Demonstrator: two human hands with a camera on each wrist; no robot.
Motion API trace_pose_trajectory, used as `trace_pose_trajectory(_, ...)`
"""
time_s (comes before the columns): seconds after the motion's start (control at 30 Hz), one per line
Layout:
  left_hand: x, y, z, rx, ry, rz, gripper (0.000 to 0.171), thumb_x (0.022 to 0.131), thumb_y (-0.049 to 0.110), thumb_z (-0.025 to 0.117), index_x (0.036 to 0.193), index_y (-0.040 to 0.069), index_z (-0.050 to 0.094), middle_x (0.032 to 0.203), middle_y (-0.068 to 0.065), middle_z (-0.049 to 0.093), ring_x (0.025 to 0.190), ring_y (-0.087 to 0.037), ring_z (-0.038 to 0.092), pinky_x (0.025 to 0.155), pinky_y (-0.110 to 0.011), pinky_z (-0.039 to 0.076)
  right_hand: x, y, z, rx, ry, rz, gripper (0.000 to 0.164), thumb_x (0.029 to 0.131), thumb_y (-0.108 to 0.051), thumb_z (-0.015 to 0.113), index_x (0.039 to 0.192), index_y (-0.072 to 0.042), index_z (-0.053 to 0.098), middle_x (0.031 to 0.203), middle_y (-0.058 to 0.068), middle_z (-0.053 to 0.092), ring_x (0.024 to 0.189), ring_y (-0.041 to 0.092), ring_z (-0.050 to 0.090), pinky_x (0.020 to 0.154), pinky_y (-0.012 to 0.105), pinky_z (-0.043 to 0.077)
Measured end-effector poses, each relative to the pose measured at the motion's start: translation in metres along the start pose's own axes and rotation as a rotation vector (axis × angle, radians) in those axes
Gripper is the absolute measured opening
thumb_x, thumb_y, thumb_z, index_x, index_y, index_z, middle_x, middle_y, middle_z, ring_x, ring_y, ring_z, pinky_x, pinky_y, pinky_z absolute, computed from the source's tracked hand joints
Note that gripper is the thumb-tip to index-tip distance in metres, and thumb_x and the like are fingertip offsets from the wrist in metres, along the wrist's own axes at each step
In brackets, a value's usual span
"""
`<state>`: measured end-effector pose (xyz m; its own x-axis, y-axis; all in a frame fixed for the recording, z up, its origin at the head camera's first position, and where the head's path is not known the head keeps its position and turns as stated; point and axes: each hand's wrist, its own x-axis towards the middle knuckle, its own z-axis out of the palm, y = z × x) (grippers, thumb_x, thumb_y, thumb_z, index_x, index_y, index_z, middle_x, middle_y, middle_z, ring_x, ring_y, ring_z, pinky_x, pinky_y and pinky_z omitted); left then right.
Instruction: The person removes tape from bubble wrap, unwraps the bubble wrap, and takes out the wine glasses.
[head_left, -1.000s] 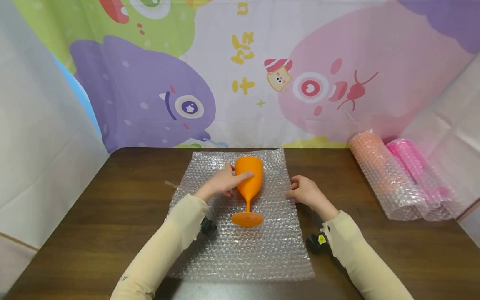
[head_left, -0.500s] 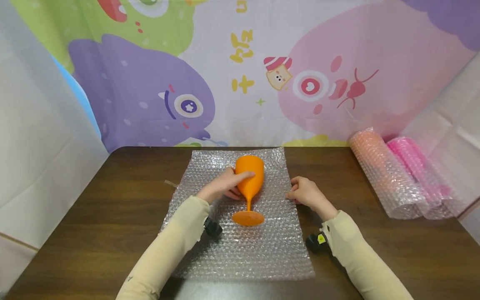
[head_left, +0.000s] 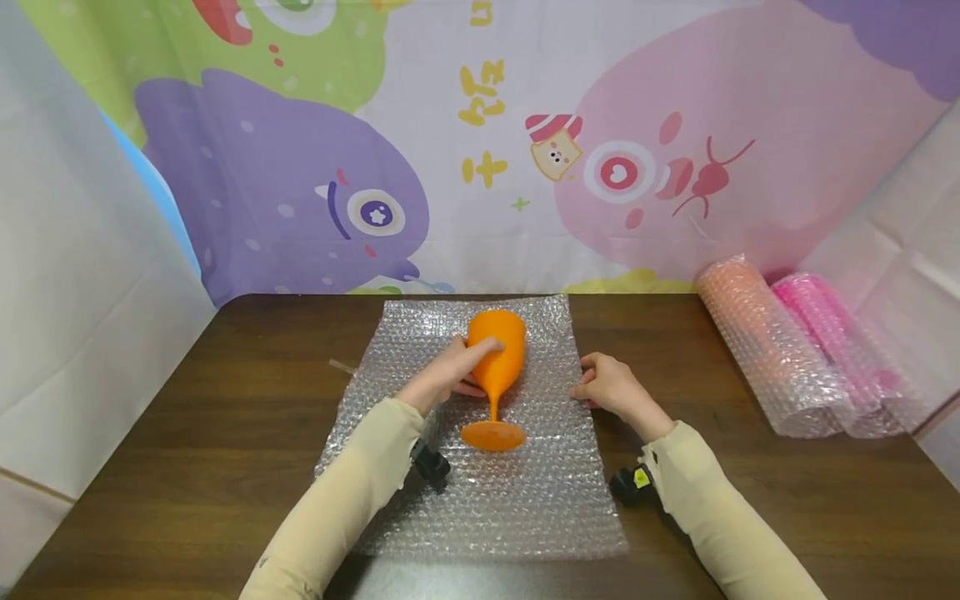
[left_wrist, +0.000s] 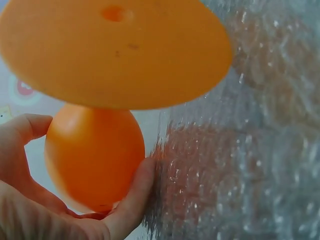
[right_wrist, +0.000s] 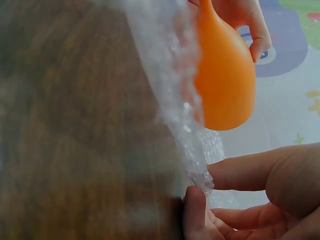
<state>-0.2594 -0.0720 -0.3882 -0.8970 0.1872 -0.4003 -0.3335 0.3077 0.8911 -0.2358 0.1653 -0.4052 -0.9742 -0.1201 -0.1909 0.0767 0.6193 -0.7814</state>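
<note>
It's some kind of small screened-off tabletop work spot, though whether that's inside a home, a shop or a studio I honestly can't tell. The dark wood-look table runs right up to a kiddie printed cloth on the far side, covered in big cartoon monsters in purple, green and pink, with yellow lettering. Creased white sheeting closes off the left, and a pale sheet boxes in the right. Tabletop stuff is a flat piece of bubble wrap plus two bubble-wrapped bundles, peachy and hot pink, at the far right.
</note>
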Motion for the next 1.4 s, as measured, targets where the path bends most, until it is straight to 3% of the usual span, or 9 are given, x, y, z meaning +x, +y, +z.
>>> trace_pose_trajectory(0.23,-0.003,0.001,-0.006,-0.016,0.061,0.049,0.069,0.079,0.041,0.058,0.128,0.002,0.028,0.118,-0.021,0.046,0.091,-0.030,0.061,0.074,-0.039,0.054,-0.001,-0.001,0.000,-0.004,0.000,-0.005,0.054,0.075,-0.001,0.067,0.120,0.013,0.042,0.082,0.012,0.053,0.060,0.012,0.053,0.055,0.024,0.051)
trace_pose_trajectory(0.53,-0.010,0.011,-0.025,-0.056,0.116,0.136,0.071,0.082,0.038,0.056,0.135,0.005,0.021,0.130,-0.019,0.037,0.110,-0.033,0.051,0.080,-0.041,0.051,-0.001,0.001,0.000,-0.016,0.013,-0.025,0.056,0.074,-0.002,0.068,0.122,0.011,0.043,0.081,0.012,0.053,0.059,0.012,0.053,0.055,0.023,0.050)
trace_pose_trajectory(0.83,-0.016,0.015,-0.053,-0.117,0.177,0.266,0.070,0.085,0.036,0.054,0.136,0.008,0.017,0.130,-0.018,0.035,0.111,-0.033,0.049,0.088,-0.048,0.046,-0.002,0.000,0.001,-0.019,0.017,-0.039,0.054,0.073,0.000,0.068,0.120,0.012,0.043,0.079,0.012,0.054,0.057,0.011,0.053,0.054,0.023,0.050)
trace_pose_trajectory(1.13,-0.021,0.010,-0.076,-0.209,0.249,0.379,0.067,0.087,0.033,0.054,0.138,0.013,0.015,0.130,-0.016,0.031,0.110,-0.033,0.052,0.085,-0.044,0.049,-0.002,-0.002,0.001,-0.027,0.006,-0.029,0.055,0.075,-0.002,0.068,0.122,0.012,0.043,0.082,0.013,0.055,0.059,0.012,0.054,0.055,0.023,0.050)
trace_pose_trajectory(1.4,-0.024,0.006,-0.091,-0.187,0.319,0.465,0.068,0.089,0.036,0.053,0.139,0.019,0.011,0.131,-0.016,0.030,0.111,-0.030,0.049,0.086,-0.047,0.047,-0.001,0.000,0.000,-0.027,0.005,-0.018,0.055,0.076,-0.002,0.067,0.124,0.010,0.042,0.084,0.014,0.054,0.061,0.013,0.054,0.055,0.024,0.050)
